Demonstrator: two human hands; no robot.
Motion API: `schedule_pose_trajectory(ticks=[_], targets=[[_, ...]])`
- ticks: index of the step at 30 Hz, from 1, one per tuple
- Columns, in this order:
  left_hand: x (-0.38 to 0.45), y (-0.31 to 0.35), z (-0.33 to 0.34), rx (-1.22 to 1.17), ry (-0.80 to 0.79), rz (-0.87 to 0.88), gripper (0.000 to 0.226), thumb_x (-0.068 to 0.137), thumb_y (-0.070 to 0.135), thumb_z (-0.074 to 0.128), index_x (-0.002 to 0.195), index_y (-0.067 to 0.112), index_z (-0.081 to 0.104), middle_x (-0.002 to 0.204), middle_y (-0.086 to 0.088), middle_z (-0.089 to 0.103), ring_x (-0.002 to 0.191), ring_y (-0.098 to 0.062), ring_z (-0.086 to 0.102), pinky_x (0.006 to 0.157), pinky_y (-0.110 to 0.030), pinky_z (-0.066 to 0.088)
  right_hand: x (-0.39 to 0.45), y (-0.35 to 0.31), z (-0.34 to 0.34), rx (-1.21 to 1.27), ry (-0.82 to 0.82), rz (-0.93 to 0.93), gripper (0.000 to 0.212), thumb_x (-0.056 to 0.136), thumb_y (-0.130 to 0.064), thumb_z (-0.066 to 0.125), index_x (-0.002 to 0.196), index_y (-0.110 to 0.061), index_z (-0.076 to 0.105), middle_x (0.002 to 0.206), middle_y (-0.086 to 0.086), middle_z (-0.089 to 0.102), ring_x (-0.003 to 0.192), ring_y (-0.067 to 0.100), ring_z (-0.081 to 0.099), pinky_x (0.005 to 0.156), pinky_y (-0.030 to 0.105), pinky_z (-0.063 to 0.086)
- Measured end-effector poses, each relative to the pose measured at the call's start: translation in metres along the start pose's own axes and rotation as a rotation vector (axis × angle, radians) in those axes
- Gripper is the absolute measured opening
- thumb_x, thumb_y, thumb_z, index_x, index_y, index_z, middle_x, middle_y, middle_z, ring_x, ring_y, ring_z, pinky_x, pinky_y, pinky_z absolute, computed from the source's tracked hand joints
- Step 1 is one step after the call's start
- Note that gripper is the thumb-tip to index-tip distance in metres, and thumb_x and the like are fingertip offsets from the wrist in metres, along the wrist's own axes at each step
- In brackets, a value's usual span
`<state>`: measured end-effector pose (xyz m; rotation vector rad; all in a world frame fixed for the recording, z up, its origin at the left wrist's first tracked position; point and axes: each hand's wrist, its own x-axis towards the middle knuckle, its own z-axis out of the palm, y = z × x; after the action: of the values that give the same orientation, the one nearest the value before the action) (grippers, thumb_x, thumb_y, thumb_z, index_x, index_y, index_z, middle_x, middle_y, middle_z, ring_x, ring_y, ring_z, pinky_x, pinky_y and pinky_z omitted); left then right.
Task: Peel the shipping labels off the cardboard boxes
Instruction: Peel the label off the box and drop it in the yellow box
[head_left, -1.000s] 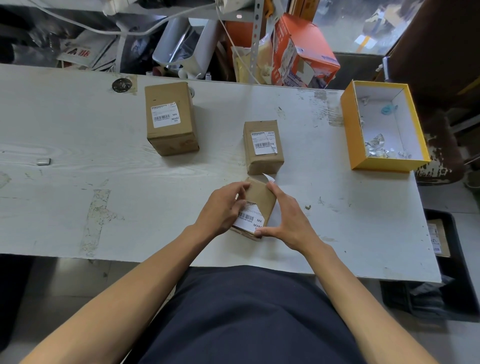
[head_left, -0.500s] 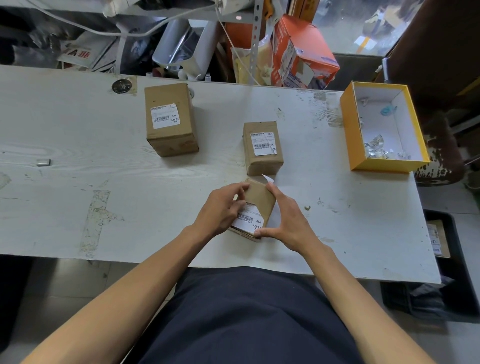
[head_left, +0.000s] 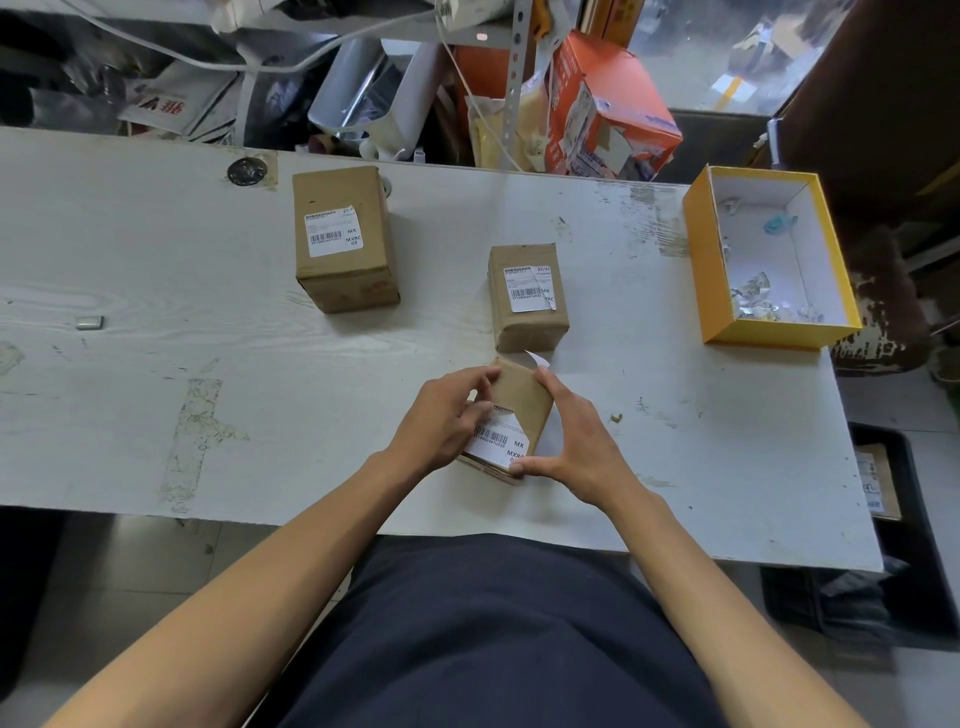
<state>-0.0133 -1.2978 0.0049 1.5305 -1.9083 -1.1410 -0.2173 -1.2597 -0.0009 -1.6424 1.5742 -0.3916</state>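
Both hands stay clamped on the small cardboard box at the near edge of the bench — left hand with fingertips at the label, right hand bracing the side. Almost nothing has shifted in the last second, so the peel looks barely begun. Matte brown card, glossy white barcode sticker; two more labelled boxes wait behind.

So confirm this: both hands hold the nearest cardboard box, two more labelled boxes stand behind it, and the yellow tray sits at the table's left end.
Wrong on the tray: the head view shows the yellow tray at the table's right end. The rest stands.
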Motion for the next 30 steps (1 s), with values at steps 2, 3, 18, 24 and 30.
schedule_pose_trajectory(ticks=[2, 3, 18, 24, 30], targets=[[0.0001, 0.0000, 0.0000, -0.003, -0.001, -0.003, 0.024, 0.088, 0.003, 0.059, 0.109, 0.016, 0.062, 0.121, 0.002, 0.065, 0.099, -0.017, 0.066, 0.090, -0.032, 0.051, -0.0002, 0.0003, 0.0000, 0.003, 0.001, -0.001, 0.120, 0.058, -0.049, 0.088, 0.152, -0.036, 0.014, 0.151, -0.012, 0.031, 0.136, 0.012, 0.028, 0.110, 0.034, 0.031], [-0.0001, 0.0002, 0.0000, -0.007, -0.001, -0.002, 0.024, 0.088, 0.003, 0.059, 0.108, 0.016, 0.062, 0.121, 0.002, 0.065, 0.099, -0.017, 0.066, 0.090, -0.032, 0.051, -0.0005, 0.0003, 0.0000, 0.003, 0.002, -0.001, 0.120, 0.058, -0.049, 0.088, 0.152, -0.036, 0.014, 0.151, -0.012, 0.031, 0.136, 0.012, 0.028, 0.110, 0.033, 0.031], [0.0009, -0.0015, 0.0002, -0.045, -0.004, -0.020, 0.022, 0.089, 0.003, 0.059, 0.107, 0.015, 0.063, 0.121, 0.001, 0.066, 0.108, -0.018, 0.063, 0.093, -0.038, 0.052, 0.0000, 0.0009, 0.0007, 0.005, 0.002, 0.007, 0.120, 0.057, -0.051, 0.088, 0.151, -0.039, 0.013, 0.151, -0.012, 0.031, 0.136, 0.011, 0.028, 0.109, 0.034, 0.032], [0.0017, -0.0027, -0.0006, -0.027, 0.001, 0.018, 0.018, 0.089, 0.004, 0.059, 0.090, 0.022, 0.057, 0.129, 0.005, 0.064, 0.123, -0.012, 0.055, 0.100, -0.039, 0.048, 0.0000, 0.0014, 0.0006, 0.012, 0.003, 0.008, 0.120, 0.057, -0.049, 0.088, 0.151, -0.039, 0.013, 0.150, -0.011, 0.032, 0.135, 0.011, 0.028, 0.107, 0.030, 0.031], [0.0017, -0.0019, -0.0004, -0.018, 0.004, 0.020, 0.023, 0.090, 0.006, 0.059, 0.086, 0.028, 0.053, 0.130, 0.007, 0.063, 0.124, -0.012, 0.055, 0.100, -0.039, 0.048, 0.0000, 0.0017, 0.0005, 0.008, 0.007, 0.000, 0.119, 0.058, -0.049, 0.088, 0.151, -0.041, 0.014, 0.149, -0.011, 0.032, 0.134, 0.011, 0.028, 0.106, 0.030, 0.031]])
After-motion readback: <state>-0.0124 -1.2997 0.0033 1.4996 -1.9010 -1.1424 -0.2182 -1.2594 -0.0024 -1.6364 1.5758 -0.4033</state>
